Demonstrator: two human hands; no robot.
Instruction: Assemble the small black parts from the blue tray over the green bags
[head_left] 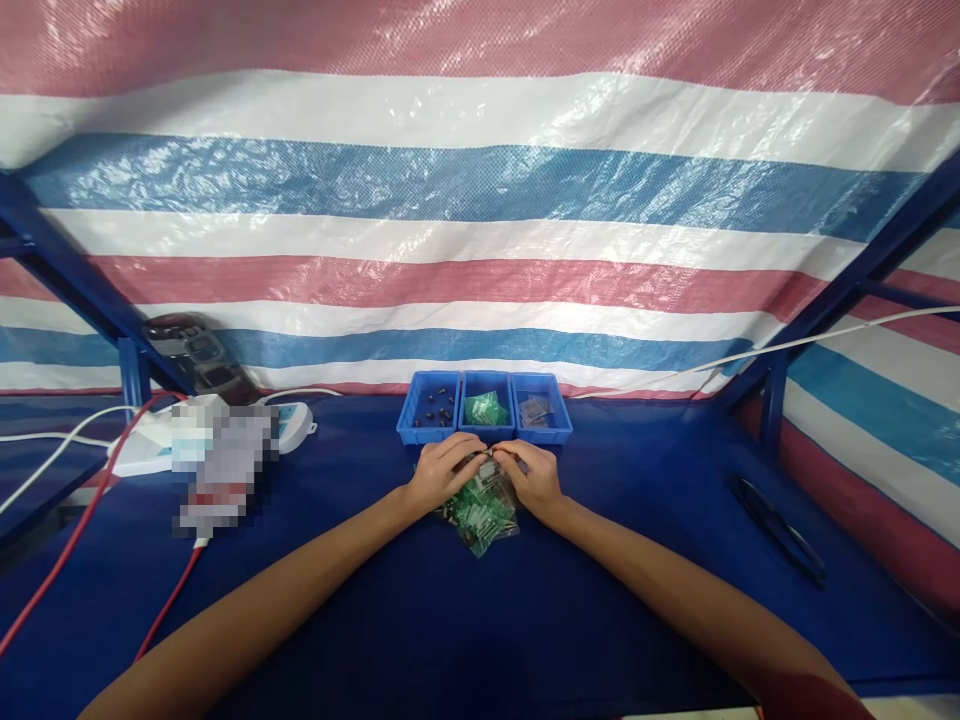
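Note:
A pile of clear plastic bags with green, circuit-board-like pieces (482, 515) lies on the blue table. Over its far edge, my left hand (444, 473) is closed, its fingertips pinched together. My right hand (535, 476) meets it from the other side, also closed in a pinch. Something small and pale is between the fingertips, too small to name. Just beyond my hands stand three blue bins: the left bin (406, 422) has several small dark parts, the middle bin (487, 434) a green bagged piece, and the right bin (562, 432) greyish flat pieces.
On the left lie a white power strip (142, 450), a blurred-out device (229, 470) with a red cable (169, 605), and a dark object (199, 355) behind. Dark glasses or a similar frame (780, 528) rest at right. Striped sheeting (480, 190) hangs behind, between blue metal posts (832, 295).

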